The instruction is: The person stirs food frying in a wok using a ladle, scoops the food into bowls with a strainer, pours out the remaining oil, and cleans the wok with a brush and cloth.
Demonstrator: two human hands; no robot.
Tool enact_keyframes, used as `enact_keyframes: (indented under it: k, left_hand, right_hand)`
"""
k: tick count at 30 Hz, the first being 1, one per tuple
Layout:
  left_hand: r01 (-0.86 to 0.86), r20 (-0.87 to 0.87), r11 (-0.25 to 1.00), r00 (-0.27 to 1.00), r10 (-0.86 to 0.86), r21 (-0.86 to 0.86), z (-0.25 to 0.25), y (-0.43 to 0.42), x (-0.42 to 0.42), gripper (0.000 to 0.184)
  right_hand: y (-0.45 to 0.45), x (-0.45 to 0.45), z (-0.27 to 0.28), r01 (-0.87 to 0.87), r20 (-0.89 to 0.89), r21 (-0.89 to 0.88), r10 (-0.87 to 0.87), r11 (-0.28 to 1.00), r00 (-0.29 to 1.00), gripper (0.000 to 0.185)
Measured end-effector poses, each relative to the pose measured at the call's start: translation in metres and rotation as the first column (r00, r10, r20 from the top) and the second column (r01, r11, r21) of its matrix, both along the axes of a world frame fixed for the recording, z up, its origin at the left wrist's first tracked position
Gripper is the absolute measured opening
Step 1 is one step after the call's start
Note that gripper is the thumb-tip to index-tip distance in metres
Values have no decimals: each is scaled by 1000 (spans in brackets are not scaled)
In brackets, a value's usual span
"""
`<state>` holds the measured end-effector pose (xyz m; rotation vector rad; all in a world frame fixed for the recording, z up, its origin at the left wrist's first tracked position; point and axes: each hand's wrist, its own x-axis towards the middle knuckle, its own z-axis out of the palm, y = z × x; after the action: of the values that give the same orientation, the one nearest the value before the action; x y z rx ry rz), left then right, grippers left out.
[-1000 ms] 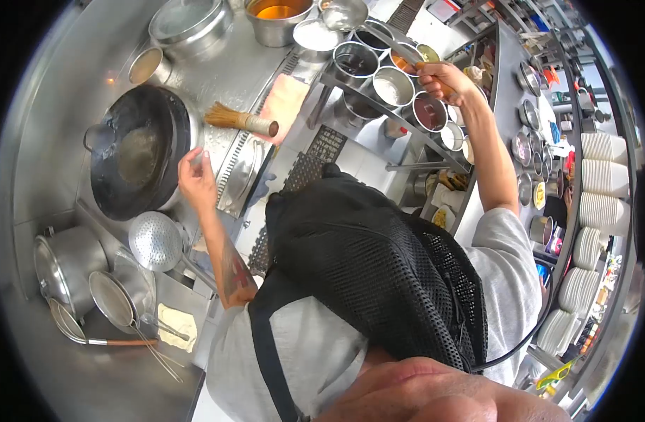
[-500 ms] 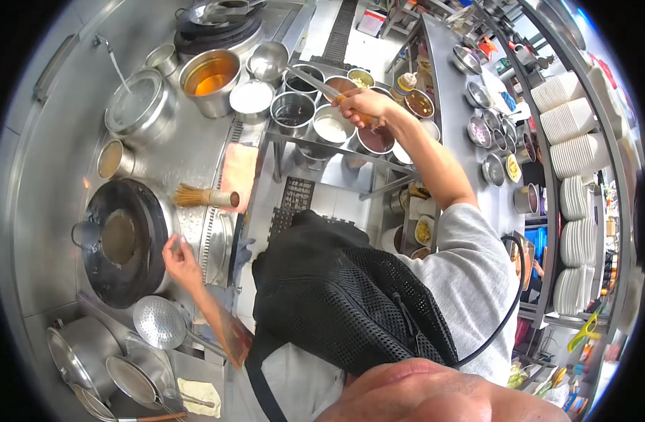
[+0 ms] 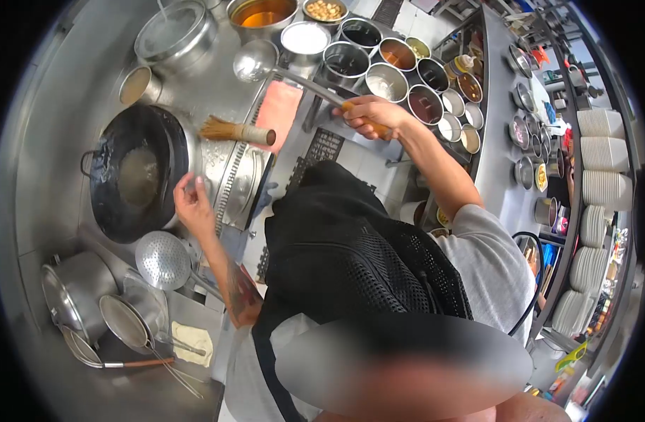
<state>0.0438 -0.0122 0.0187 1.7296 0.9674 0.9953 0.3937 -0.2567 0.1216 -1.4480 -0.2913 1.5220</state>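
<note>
My right hand point(image 3: 371, 117) is closed around the wooden handle of a ladle point(image 3: 255, 60). The ladle's metal bowl is over the steel stovetop, left of the pink cloth point(image 3: 278, 112). I cannot tell whether the bowl holds anything. My left hand point(image 3: 194, 204) is empty, fingers apart, beside the right rim of a black wok point(image 3: 111, 204). A little cloudy liquid lies in the wok's bottom. Above my left hand, a bamboo wok brush point(image 3: 238, 131) lies across the stove's front strip. Below the wok is a perforated strainer point(image 3: 162, 260), its handle passing under my left forearm.
Several metal pots of sauces and powders, including a white-filled pot point(image 3: 305, 38), stand beyond my right hand. A lidded pot point(image 3: 171, 32) and small can point(image 3: 139, 86) sit behind the wok. Sieves point(image 3: 124, 320) and a large pot point(image 3: 76, 295) are lower left. Stacked plates point(image 3: 605, 190) line the right shelf.
My right hand has drawn the ladle back from the pots, towards me and the stove. My left hand stays beside the wok. The view has tilted, shifting the stove upward in the picture.
</note>
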Motion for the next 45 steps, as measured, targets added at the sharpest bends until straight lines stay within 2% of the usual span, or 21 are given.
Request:
enact_keyframes:
  k: [4,6,9,14,17,19,20,21,22,23,24,25,27,28,30,31,35,36,38,43,45]
  left_hand:
    - [-27,29,999,999,29,-44,-2,-4,-13,22]
    - [-92,36,995,995,93,-39,-6,-3,-20,22]
    - [-173,-33,984,985,171,-47,-12,-2,-38,24]
    - [-366,-98,930,927,362,-22,20,-20,-31,24]
    - [-429,-182,899,894,410,-84,19,-26,-26,22]
    - [-481,-195,877,862,468,-22,21,-32,-14,22]
    - [-480,-196,877,857,477,38,22,-34,-9,22]
    - [-504,-299,864,825,479,-5,30,-36,-7,26]
    - [-545,-302,838,800,518,-8,24,-41,-12,26]
    - [-591,-390,799,714,581,109,9,-43,-21,28]
    - [-615,-463,756,615,639,225,-10,-47,-32,30]
    - [-580,-523,657,412,746,481,-47,-54,-58,48]
    - [-691,-652,547,144,744,472,-97,-72,-95,58]
    - [-754,-753,443,-101,650,484,-114,-81,-110,67]
    - [-866,-792,461,138,594,195,-130,-83,-143,75]
    - [-880,-753,464,373,542,-102,-135,-81,-153,82]
    - [-878,-823,478,274,498,-3,-141,-84,-141,89]
    - [-880,-823,476,273,498,-4,-144,-83,-142,89]
    - [-819,-759,573,356,545,28,-152,-87,-146,87]
    - [-803,-680,591,475,559,-74,-104,-105,-141,65]
    - [-514,29,566,723,690,-644,-95,-114,-139,44]
  right_hand:
    - [36,-9,-49,-230,349,-131,262,964,900,31]
    - [64,-2,-70,-315,972,-89,152,945,181,35]
    - [144,64,-79,-432,960,-178,252,884,122,34]
    - [323,114,-91,-50,985,-172,173,984,0,44]
    - [448,141,-152,-185,977,-179,152,966,-150,33]
    - [498,127,-94,-391,791,-157,352,907,500,13]
    - [518,113,-66,-219,341,130,163,967,926,15]
    - [538,99,-38,121,-265,192,-68,974,962,23]
    - [613,131,-71,-59,-369,131,104,990,924,25]
    - [621,114,-52,-102,-307,58,115,993,945,27]
    - [644,120,-62,-289,152,126,269,949,951,30]
    - [643,124,-50,-462,225,138,427,876,876,30]
    - [668,154,-43,-689,211,124,660,714,722,30]
    - [635,138,-28,-797,797,-103,528,596,292,26]
    - [578,119,-11,-729,924,-373,160,574,-348,24]
    - [562,113,-20,-659,914,-389,178,644,-365,24]
    - [539,113,-54,-421,880,-421,250,803,-403,24]
    - [565,132,-48,-526,848,-319,485,788,212,25]
    - [588,131,-38,-552,414,-180,572,814,708,29]
    - [635,61,4,-157,-7,-17,157,987,988,25]
    - [653,76,1,-374,112,68,366,925,924,22]
